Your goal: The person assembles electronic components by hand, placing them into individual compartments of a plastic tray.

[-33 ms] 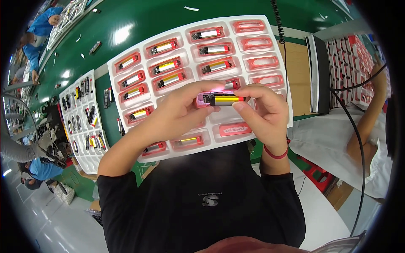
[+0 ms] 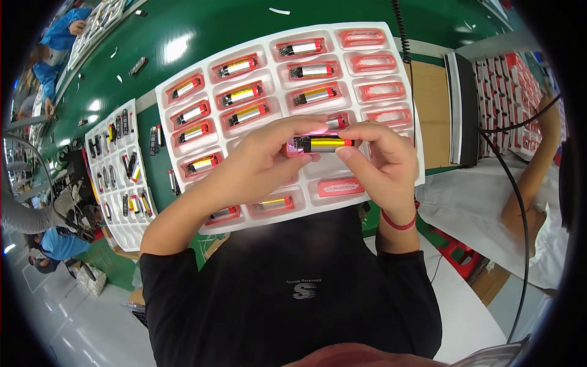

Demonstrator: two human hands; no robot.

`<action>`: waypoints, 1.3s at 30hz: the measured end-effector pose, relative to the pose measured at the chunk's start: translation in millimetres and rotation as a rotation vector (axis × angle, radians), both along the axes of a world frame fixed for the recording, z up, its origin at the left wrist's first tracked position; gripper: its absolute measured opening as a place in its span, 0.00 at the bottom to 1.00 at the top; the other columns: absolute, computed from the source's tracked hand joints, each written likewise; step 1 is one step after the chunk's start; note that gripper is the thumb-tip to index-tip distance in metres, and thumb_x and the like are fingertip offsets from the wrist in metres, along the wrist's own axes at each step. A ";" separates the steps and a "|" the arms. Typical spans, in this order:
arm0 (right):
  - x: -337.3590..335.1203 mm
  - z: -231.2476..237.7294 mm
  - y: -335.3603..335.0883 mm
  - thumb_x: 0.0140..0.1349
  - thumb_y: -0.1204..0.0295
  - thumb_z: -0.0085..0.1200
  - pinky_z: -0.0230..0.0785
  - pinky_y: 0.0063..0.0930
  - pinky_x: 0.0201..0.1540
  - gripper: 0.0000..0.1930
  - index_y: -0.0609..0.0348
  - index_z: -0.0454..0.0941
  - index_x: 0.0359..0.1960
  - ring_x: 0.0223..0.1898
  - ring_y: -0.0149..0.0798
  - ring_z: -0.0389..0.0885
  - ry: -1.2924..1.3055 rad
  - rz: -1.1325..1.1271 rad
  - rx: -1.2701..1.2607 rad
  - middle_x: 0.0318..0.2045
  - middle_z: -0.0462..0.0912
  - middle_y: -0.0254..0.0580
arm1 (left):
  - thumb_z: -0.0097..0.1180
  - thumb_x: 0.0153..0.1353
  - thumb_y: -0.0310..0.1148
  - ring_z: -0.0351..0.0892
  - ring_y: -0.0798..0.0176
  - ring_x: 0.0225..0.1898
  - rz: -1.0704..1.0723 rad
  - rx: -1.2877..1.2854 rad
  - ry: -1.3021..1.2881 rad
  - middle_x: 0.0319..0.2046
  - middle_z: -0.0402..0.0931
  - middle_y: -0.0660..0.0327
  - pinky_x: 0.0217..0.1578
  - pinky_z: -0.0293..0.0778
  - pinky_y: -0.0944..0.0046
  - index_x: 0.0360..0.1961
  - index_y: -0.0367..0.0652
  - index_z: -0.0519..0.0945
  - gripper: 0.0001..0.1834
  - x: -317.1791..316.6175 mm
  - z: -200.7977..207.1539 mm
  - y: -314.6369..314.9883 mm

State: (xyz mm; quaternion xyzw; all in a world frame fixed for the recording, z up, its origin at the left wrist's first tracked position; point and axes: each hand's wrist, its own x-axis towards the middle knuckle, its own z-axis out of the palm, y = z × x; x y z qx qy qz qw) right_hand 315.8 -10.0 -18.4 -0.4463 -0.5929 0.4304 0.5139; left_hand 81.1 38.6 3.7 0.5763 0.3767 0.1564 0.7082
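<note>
Both my hands hold one small battery assembly [image 2: 327,144] over the white plastic tray [image 2: 342,168]. It has a yellow and silver cell, a black left end and a red right end. A translucent pinkish housing shows around its left part, with a purple-pink glow by my left fingertips. My left hand [image 2: 266,153] is closed, its thumb and fingers pinching the left end. At the right end, the thumb and fingers of my right hand [image 2: 382,159] are closed on it too. Pink-red shells with similar batteries, such as this battery [image 2: 241,95], fill several tray pockets; my hands hide some.
Empty-looking pink shells [image 2: 373,63] line the tray's right column, with a closed pink case [image 2: 336,186] near its front. A second white tray [image 2: 119,177] of loose parts lies left on the green table [image 2: 202,30]. Black cables [image 2: 516,183] hang at right; other people work at both sides.
</note>
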 end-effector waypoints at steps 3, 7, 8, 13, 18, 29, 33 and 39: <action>-4.4 -0.2 -0.6 0.60 0.83 0.67 0.73 0.23 0.41 0.12 0.65 0.85 0.46 0.35 0.29 0.82 -0.047 0.011 -0.027 0.36 0.86 0.40 | 0.52 0.69 0.14 0.74 0.62 0.65 0.015 0.356 -0.078 0.66 0.71 0.56 0.60 0.76 0.62 0.69 0.38 0.71 0.27 -2.6 -13.4 -6.0; -9.8 -5.7 1.3 0.60 0.82 0.67 0.73 0.23 0.40 0.12 0.64 0.85 0.46 0.34 0.29 0.82 -0.070 -0.018 0.012 0.35 0.86 0.40 | 0.50 0.71 0.15 0.73 0.64 0.65 0.020 0.328 -0.106 0.67 0.70 0.56 0.58 0.76 0.65 0.70 0.38 0.69 0.27 -2.2 -11.7 -6.9; -11.9 -4.2 1.8 0.60 0.82 0.67 0.73 0.23 0.40 0.12 0.64 0.85 0.46 0.34 0.29 0.82 -0.071 -0.012 0.012 0.35 0.86 0.40 | 0.50 0.71 0.15 0.74 0.66 0.64 0.026 0.267 -0.112 0.67 0.71 0.56 0.56 0.76 0.66 0.71 0.38 0.69 0.27 -2.0 -8.8 -8.4; -12.7 -6.8 3.7 0.59 0.82 0.68 0.74 0.24 0.41 0.13 0.63 0.86 0.46 0.36 0.33 0.82 -0.168 -0.031 0.087 0.37 0.84 0.42 | 0.48 0.74 0.20 0.77 0.72 0.57 0.042 0.053 -0.131 0.64 0.73 0.59 0.53 0.77 0.69 0.71 0.38 0.69 0.25 -4.0 1.6 -5.7; -16.2 -4.5 3.6 0.58 0.81 0.69 0.74 0.27 0.43 0.13 0.62 0.86 0.45 0.42 0.36 0.81 -0.289 -0.084 0.147 0.44 0.79 0.43 | 0.44 0.77 0.23 0.78 0.74 0.53 0.065 -0.039 -0.137 0.64 0.73 0.61 0.53 0.77 0.69 0.70 0.39 0.69 0.22 -3.7 -1.2 -4.9; -15.1 -16.1 0.0 0.62 0.82 0.67 0.76 0.27 0.52 0.18 0.62 0.78 0.52 0.49 0.32 0.79 0.206 0.029 -0.215 0.50 0.75 0.38 | 0.41 0.75 0.20 0.77 0.71 0.54 0.148 -0.086 -0.141 0.63 0.75 0.58 0.56 0.76 0.66 0.67 0.36 0.71 0.21 2.7 -4.6 -6.9; -17.5 -23.9 0.9 0.61 0.85 0.65 0.74 0.26 0.52 0.16 0.61 0.77 0.48 0.48 0.30 0.79 0.201 0.038 -0.162 0.48 0.74 0.37 | 0.42 0.75 0.21 0.77 0.70 0.55 0.128 -0.117 -0.086 0.61 0.75 0.58 0.56 0.76 0.65 0.66 0.36 0.71 0.21 0.5 -10.4 -4.2; -27.8 -22.3 1.0 0.65 0.86 0.60 0.73 0.24 0.52 0.13 0.61 0.75 0.48 0.48 0.27 0.79 0.380 0.045 -0.230 0.47 0.79 0.38 | 0.43 0.76 0.26 0.77 0.75 0.44 0.091 -0.030 -0.107 0.49 0.79 0.64 0.43 0.77 0.71 0.65 0.40 0.74 0.19 -0.4 -8.7 -0.7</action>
